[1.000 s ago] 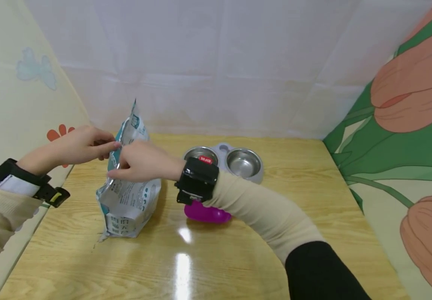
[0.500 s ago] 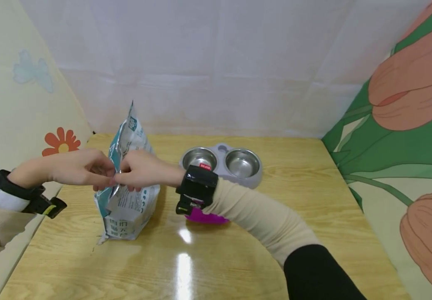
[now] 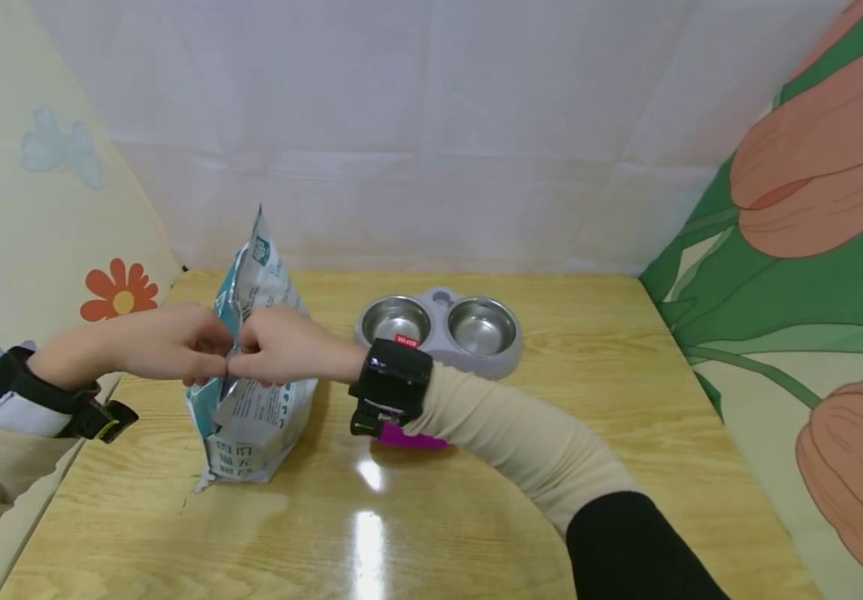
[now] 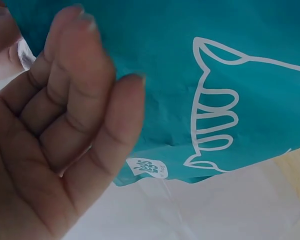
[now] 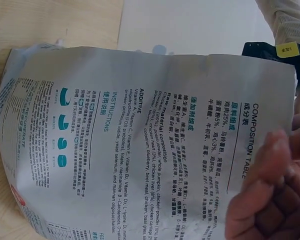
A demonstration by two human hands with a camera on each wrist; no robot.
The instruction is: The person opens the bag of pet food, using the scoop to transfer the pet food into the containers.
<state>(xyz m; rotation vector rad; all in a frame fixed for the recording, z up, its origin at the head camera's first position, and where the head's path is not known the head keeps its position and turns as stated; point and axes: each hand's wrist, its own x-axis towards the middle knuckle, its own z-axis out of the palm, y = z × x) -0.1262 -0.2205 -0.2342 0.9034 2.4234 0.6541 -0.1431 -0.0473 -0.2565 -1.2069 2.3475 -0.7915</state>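
A teal and silver-white pet food bag (image 3: pixel 262 425) stands upright on the left part of the table, its top edge gathered between two hands. From the left, my left hand (image 3: pixel 169 342) pinches that edge with curled fingers. My right hand (image 3: pixel 289 346) grips the same edge from the other side, the two thumbs meeting at the top. The left wrist view shows the teal front of the bag (image 4: pixel 190 100) with a white line drawing, beside the bent fingers (image 4: pixel 125 110). Printed feeding text covers the pale back of the bag (image 5: pixel 140 140) in the right wrist view. The bag's mouth is hidden behind the fingers.
A grey double pet feeder (image 3: pixel 442 337) with two steel bowls stands right of the bag on the wooden table (image 3: pixel 589 433). Under my right wrist a magenta object (image 3: pixel 412 437) shows partly. A white sheet (image 3: pixel 401 133) hangs behind, with printed walls at both sides.
My left hand has moved down and right along the bag's top edge to meet my right hand, which has shifted slightly down. The bag and feeder stay in place.
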